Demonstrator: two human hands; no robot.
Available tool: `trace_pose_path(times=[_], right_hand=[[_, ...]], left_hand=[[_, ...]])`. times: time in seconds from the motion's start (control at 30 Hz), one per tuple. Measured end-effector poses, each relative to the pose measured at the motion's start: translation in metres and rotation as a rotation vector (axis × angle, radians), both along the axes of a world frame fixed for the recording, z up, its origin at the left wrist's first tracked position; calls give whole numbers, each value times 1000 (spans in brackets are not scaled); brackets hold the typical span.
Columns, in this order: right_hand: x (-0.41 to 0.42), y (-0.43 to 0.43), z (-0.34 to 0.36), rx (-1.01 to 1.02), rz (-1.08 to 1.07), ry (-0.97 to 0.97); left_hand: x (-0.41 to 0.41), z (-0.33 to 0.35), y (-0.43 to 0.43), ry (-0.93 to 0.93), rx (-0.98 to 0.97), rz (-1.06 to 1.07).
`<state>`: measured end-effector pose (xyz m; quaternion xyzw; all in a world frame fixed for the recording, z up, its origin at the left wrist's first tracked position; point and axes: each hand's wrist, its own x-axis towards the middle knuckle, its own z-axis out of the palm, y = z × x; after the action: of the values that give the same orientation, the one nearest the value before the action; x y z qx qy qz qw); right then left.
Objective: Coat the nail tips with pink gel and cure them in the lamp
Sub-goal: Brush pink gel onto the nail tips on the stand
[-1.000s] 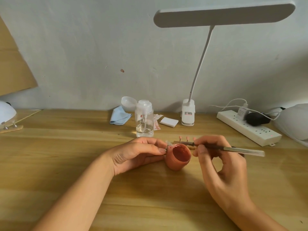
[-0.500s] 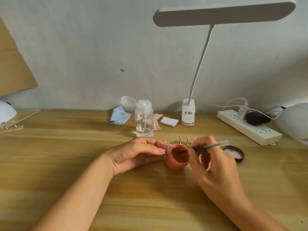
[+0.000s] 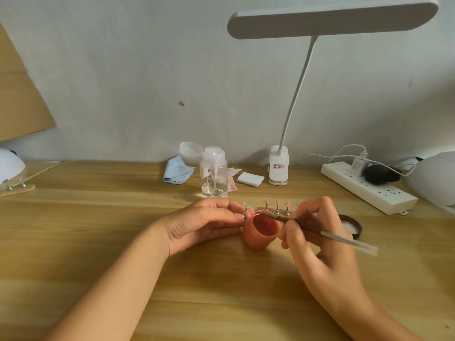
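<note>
The left hand's (image 3: 204, 225) thumb and forefinger (image 3: 229, 205) were pinched on a single tip (image 3: 247, 208) with a metal base, held just beside the far-left rim of the gel pot (image 3: 258, 236); the other fingers were curled beneath. Whether that hand touched the pot could not be told. The right hand's (image 3: 322, 244) thumb and fingers (image 3: 291, 227) were clamped round a brush (image 3: 327, 234), whose bristle end was laid at the pot's far rim while its clear handle was pointed right and near. The pot was tilted on the table (image 3: 98, 242) between the two hands, its mouth turned toward the camera, and pink gel was seen inside.

Just beyond it, a row of tips (image 3: 277, 204) was stood upright on small metal bases. A lid (image 3: 354, 230) was seen right of the right hand, partly hidden by it. Farther back, a pump bottle (image 3: 213, 175), a blue cloth (image 3: 177, 172), white pads (image 3: 250, 178) and a desk lamp (image 3: 278, 168) were ranged along the wall, with a power strip (image 3: 369, 190) at the far right.
</note>
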<state>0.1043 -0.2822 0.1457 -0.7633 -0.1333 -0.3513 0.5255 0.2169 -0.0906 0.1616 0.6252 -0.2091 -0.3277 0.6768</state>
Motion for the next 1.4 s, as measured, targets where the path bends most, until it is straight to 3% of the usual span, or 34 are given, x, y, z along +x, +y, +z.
trace_pose_path(times=[0.2, 0.4, 0.53, 0.7, 0.9, 1.13, 1.4], right_hand=[[-1, 17, 2, 635, 210, 260], [0, 22, 5, 895, 347, 373], [6, 25, 8, 1043, 424, 425], [11, 31, 11, 1140, 385, 525], [13, 18, 20, 1198, 312, 521], [7, -3, 16, 1202, 323, 458], [4, -19, 18, 1201, 341, 434]], left_hand=[[6, -1, 4, -22, -5, 114], [12, 5, 24, -35, -46, 201], [11, 19, 47, -187, 194, 88], [3, 34, 63, -306, 465, -14], [-9, 37, 43, -325, 611, -166], [-28, 26, -15, -413, 606, -307], [-22, 5, -26, -520, 492, -102]])
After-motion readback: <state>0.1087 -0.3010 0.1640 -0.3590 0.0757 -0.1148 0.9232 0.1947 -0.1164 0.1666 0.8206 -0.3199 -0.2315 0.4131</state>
